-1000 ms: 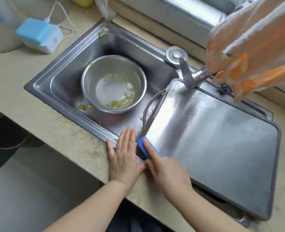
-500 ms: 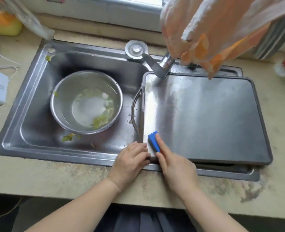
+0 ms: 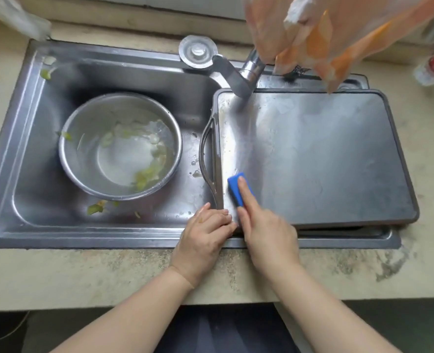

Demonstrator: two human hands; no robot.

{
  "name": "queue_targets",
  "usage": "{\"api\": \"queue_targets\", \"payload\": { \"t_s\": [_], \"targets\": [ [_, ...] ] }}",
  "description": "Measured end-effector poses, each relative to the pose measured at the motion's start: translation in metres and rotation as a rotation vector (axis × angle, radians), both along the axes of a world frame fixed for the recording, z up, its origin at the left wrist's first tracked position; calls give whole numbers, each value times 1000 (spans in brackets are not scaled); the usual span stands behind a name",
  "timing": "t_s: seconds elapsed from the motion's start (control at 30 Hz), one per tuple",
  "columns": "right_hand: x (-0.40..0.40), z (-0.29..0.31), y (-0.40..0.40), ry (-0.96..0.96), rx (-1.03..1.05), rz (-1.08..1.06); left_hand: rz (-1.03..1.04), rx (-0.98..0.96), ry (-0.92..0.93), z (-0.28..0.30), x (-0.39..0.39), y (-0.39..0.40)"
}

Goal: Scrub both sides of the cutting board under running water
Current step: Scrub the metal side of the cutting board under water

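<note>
the stainless steel cutting board (image 3: 312, 159) is lying flat across the right half of the sink (image 3: 27, 159), its far left corner sitting under the faucet spout (image 3: 238, 75) and its looped handle (image 3: 207, 159) hanging over the basin. the right hand (image 3: 266, 230) is pressing a blue sponge (image 3: 236, 188) onto the board near its near left corner, index finger stretched along the top of the sponge and the rest of the fingers tucked behind it, so how they are gripping cannot be told. the left hand (image 3: 205, 233) is steadying the board at that same corner, fingers curled together over its rim. a second ago those fingers were lying flat and straight on the sink's front edge; now they are clamping the board, and the sponge is sitting slightly farther up the left edge. that suggests scrubbing of the upper face is only beginning: most of the surface toward the right edge is looking untouched, and the underside is still waiting. whether water is actually running cannot be told from the blurred streak below the spout. a metal bowl (image 3: 121, 146) holding water and green vegetable scraps is standing in the left basin, and an orange plastic bag (image 3: 338, 34) is hanging over the far edge.
</note>
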State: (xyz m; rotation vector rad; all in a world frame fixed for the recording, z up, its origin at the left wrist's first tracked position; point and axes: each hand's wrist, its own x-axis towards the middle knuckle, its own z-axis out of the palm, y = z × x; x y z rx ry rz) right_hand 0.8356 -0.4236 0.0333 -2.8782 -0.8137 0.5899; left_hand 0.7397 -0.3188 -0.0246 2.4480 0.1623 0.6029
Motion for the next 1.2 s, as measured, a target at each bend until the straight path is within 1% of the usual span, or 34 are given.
{"api": "queue_targets", "payload": {
  "t_s": [0.07, 0.1, 0.13, 0.2, 0.27, 0.3, 0.37, 0.43, 0.47, 0.53, 0.57, 0.63, 0.7, 0.77, 0.83, 0.9, 0.93, 1.03, 1.1, 1.2],
  "targets": [
    [-38, 5, -22, 51, -28, 76, -19, -5, 10, 2, -2, 1],
    [-36, 3, -27, 67, -5, 83, -19, -5, 0, 2, -2, 1],
    [-22, 2, -23, 45, -12, 79, -10, -3, -15, 2, -1, 1],
    [18, 4, -2, 18, -64, -11, 18, -22, -5, 1, 0, 1],
    [34, 2, 14, -12, -49, -73, 29, -31, 9, 2, 0, 1],
    [27, 1, 17, -21, -31, -60, 19, -26, 10, 2, 0, 1],
    [-8, -1, 5, -15, -24, 79, 5, -17, 24, 3, -2, 2],
    [-22, 1, -6, -1, -36, 170, -8, 3, 22, 3, -3, 2],
    [-13, 0, -2, -25, -35, 195, -10, 4, 11, 2, -2, 1],
    [21, -3, 26, -56, -56, 161, 9, 2, 0, -1, -3, 1],
    [35, -2, 42, -45, -71, 131, 14, -5, 5, -2, -2, 1],
    [41, -2, 55, -26, -28, 102, 26, -7, 6, -3, -3, 1],
    [18, -1, 30, 38, 6, 154, 30, -25, 8, -1, -3, 2],
    [-13, 4, -10, 93, -10, 201, 11, -32, 3, 0, -3, 3],
    [-15, 5, -25, 94, -44, 190, -7, -22, -14, 1, -3, 2],
    [10, 0, 3, -7, -75, 229, 3, -26, -35, -1, -2, 1],
    [25, -1, 26, -41, -98, 212, 9, -36, -41, -2, -1, 2],
    [53, -6, 68, -60, -51, 114, 30, -53, -29, -4, -2, 2],
    [34, -6, 57, -56, -8, 96, 34, -71, -14, -2, -2, 3],
    [-7, -9, 17, -29, 5, 182, 26, -67, 1, 1, -4, 4]
  ]
}}
